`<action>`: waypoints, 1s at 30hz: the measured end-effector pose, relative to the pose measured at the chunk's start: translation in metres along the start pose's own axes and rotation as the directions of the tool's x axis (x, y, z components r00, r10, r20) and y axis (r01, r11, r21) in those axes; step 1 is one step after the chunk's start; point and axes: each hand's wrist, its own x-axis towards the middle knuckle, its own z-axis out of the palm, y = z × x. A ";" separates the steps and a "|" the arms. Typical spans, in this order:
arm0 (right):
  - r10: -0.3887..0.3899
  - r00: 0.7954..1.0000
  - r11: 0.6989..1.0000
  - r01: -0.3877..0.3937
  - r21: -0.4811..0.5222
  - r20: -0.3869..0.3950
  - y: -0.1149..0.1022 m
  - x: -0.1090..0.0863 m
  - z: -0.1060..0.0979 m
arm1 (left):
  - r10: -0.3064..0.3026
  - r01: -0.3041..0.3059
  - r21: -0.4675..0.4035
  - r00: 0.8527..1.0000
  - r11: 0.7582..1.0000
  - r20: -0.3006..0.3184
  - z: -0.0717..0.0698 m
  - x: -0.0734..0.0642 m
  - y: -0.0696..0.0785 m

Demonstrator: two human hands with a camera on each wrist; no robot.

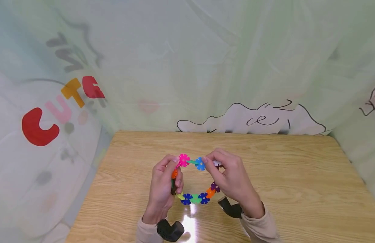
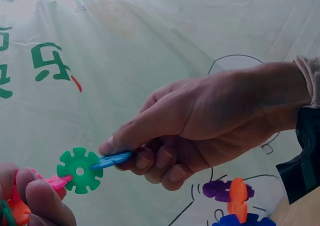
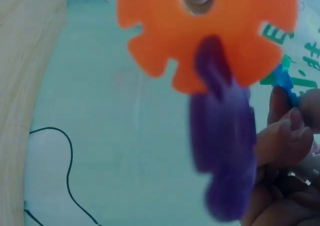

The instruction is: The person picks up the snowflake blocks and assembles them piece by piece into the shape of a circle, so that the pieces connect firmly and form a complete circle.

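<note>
A ring of interlocked notched plastic discs hangs between my two hands above the table. At its upper left my left hand [image 1: 164,184] pinches the pink disc [image 1: 184,160], with an orange disc [image 1: 174,173] by its fingers. Opposite, my right hand [image 1: 231,173] pinches the blue disc [image 1: 200,164] between thumb and forefinger. A green disc [image 2: 80,170] joins the pink and blue ones edge to edge. Dark blue discs [image 1: 186,199], a light green disc [image 1: 195,198], an orange disc [image 3: 205,36] and a purple disc [image 3: 222,131] form the lower side. My right fingers partly hide a white disc [image 1: 217,163].
Below the hands lies a wooden table [image 1: 130,155], with glare near its front. A printed curtain [image 1: 175,67] hangs behind it and at both sides. Black camera mounts [image 1: 170,231] sit on both wrists.
</note>
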 end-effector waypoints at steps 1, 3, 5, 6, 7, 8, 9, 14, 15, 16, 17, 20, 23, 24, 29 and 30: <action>0.005 1.000 1.000 -0.005 0.006 0.005 0.001 0.000 -0.001 | -0.004 0.004 -0.006 1.000 1.000 -0.003 0.000 0.000 0.000; 0.035 0.999 0.999 -0.035 0.030 0.032 0.004 0.001 -0.005 | -0.026 0.026 -0.020 1.000 0.999 -0.016 0.001 0.002 -0.001; 0.079 0.996 0.995 -0.082 0.054 0.048 0.009 0.002 -0.011 | -0.061 0.059 -0.040 0.997 0.997 -0.039 0.002 0.003 -0.003; 0.100 0.994 0.993 -0.103 0.057 0.048 0.011 0.001 -0.015 | -0.078 0.076 -0.047 0.995 0.996 -0.055 0.002 0.004 -0.003; 0.120 0.992 0.991 -0.122 0.054 0.043 0.014 0.001 -0.019 | -0.092 0.088 -0.055 0.993 0.995 -0.071 0.002 0.005 -0.004; 0.135 0.990 0.990 -0.136 0.042 0.030 0.016 0.000 -0.022 | -0.103 0.098 -0.065 0.991 0.993 -0.087 0.002 0.006 -0.005; 0.142 0.990 0.990 -0.142 0.021 0.012 0.019 0.000 -0.026 | -0.113 0.106 -0.074 0.989 0.992 -0.098 0.001 0.007 -0.006; 0.193 0.980 0.980 -0.195 -0.039 -0.054 0.024 -0.003 -0.033 | -0.120 0.105 -0.111 0.983 0.988 -0.138 -0.001 0.010 -0.008; 0.226 0.972 0.974 -0.228 -0.021 -0.071 0.022 -0.004 -0.032 | -0.117 0.101 -0.116 0.983 0.988 -0.143 -0.001 0.010 -0.008; 0.264 0.960 0.964 -0.264 0.012 -0.094 0.021 -0.004 -0.030 | -0.114 0.096 -0.120 0.983 0.988 -0.147 -0.001 0.010 -0.008; 0.297 0.947 0.955 -0.294 0.044 -0.121 0.019 -0.005 -0.027 | -0.111 0.092 -0.124 0.982 0.988 -0.152 -0.001 0.010 -0.008; 0.337 0.925 0.940 -0.320 0.117 -0.178 0.014 -0.007 -0.016 | -0.102 0.080 -0.133 0.981 0.988 -0.164 0.000 0.009 -0.008; 0.246 0.954 0.969 -0.237 0.071 -0.170 0.012 -0.008 -0.005 | -0.097 0.074 -0.134 0.981 0.988 -0.170 0.002 0.007 -0.006; 0.206 0.967 0.978 -0.201 0.048 -0.152 0.013 -0.009 -0.003 | -0.096 0.073 -0.136 0.981 0.988 -0.171 0.003 0.007 -0.006; 0.039 0.993 0.998 -0.043 -0.037 -0.109 0.014 -0.010 0.004 | -0.099 0.077 -0.131 0.980 0.988 -0.172 0.006 0.005 -0.005; 0.018 0.994 0.998 -0.024 -0.053 -0.111 0.014 -0.010 0.005 | -0.100 0.078 -0.128 0.980 0.989 -0.172 0.007 0.005 -0.005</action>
